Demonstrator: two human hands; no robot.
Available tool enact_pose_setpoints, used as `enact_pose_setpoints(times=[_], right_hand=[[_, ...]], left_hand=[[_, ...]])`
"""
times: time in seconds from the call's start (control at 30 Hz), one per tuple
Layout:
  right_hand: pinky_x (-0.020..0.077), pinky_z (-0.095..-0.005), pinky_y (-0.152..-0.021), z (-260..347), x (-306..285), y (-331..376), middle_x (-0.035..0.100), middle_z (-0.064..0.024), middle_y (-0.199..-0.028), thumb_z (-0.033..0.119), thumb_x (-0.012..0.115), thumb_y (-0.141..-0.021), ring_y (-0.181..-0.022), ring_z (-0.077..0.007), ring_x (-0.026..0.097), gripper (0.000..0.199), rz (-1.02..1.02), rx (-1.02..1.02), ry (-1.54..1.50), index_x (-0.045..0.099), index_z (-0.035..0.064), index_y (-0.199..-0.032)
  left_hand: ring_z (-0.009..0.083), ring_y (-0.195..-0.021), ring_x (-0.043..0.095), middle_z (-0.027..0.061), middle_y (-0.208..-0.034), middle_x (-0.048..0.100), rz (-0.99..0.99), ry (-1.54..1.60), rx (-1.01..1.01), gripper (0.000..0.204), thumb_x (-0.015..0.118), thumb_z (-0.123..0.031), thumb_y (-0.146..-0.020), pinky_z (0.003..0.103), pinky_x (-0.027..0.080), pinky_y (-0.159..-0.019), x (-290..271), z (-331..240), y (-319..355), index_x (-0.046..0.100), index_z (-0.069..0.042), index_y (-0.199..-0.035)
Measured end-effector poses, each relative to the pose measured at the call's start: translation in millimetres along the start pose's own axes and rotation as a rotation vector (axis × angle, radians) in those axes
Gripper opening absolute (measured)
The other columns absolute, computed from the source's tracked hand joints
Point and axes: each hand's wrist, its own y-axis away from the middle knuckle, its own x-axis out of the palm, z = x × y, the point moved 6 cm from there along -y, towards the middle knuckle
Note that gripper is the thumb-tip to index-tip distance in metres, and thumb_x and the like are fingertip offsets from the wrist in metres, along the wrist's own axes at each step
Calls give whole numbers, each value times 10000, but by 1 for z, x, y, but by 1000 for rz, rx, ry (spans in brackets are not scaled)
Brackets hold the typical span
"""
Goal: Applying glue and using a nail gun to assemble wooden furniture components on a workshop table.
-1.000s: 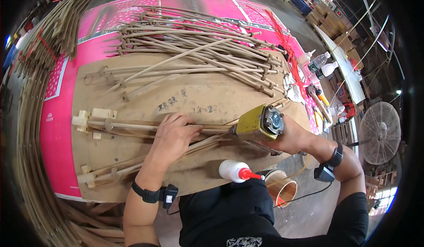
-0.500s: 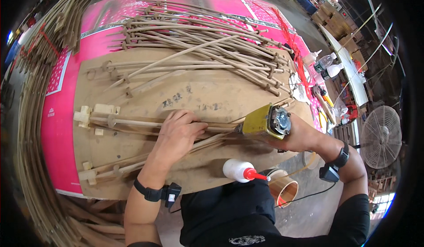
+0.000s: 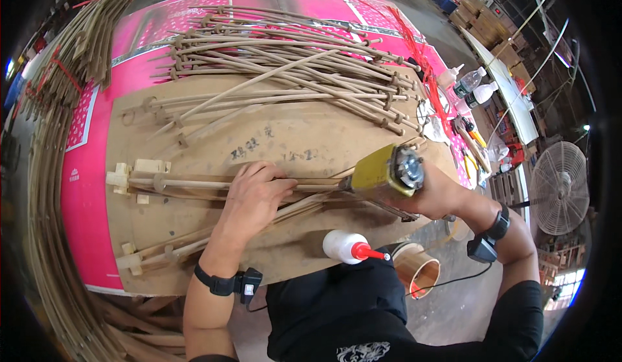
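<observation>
My right hand (image 3: 435, 193) is closed round the handle of a yellow pneumatic nail gun (image 3: 374, 175). The gun's nose points left and touches or nearly touches the slender wooden rods (image 3: 194, 184) lying across the cardboard. On those rods rests my left hand (image 3: 254, 199), its fingers curled over them. At their left end the rods meet a pale wooden block (image 3: 119, 178) fixed to the board. Nearer me, a second pair of rods (image 3: 194, 245) runs from another pale block (image 3: 131, 260). A white squeeze bottle with a red nozzle (image 3: 338, 246) lies at the table's near edge.
A heap of wooden rods with small collars (image 3: 259, 70) covers the far half of the table. Long wood strips (image 3: 55, 193) line the left side. Bottles (image 3: 468, 85), red twine (image 3: 424, 57) and hand tools (image 3: 476, 138) lie at the right. A bucket (image 3: 418, 268) stands below; a fan (image 3: 557, 187) is beyond.
The nail gun has tipped slightly and shifted a little left with my right hand. My left hand stays on the rods. The whole view has drifted slightly.
</observation>
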Motion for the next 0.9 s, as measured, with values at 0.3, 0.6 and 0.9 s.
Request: enact_pose_setpoints(times=[0.3,0.6,0.9], right_hand=[[516,-308,-658,-103,-90,95,689,-56,-893,95,716,-793,-726,-125,640,347,-414,338,-234,643,-30,-1107],[527,-490,-1054,-273,-88,112,684,-293,-1250,7,577,-848,-1250,-430,652,777,-538,495,337,379,31,-1599],[490,-469,-1113,-271,-58,99,571,-303,-1425,-11,628,-817,-1329,-431,576,898,-650,490,361,270,-72,-1638]], left_hand=[[318,-1079,678,79,-1095,762,74,-35,-14,201,802,-147,-885,448,528,-973,-7,-2,-4,833,-92,-1077],[355,-1171,638,138,-1240,715,260,-307,29,849,906,-573,-719,499,464,-1060,14,-17,-4,696,-91,-1385],[407,-1235,592,195,-1299,631,433,-472,-97,1104,993,-510,-609,513,485,-1058,20,-20,-3,564,-103,-1542]])
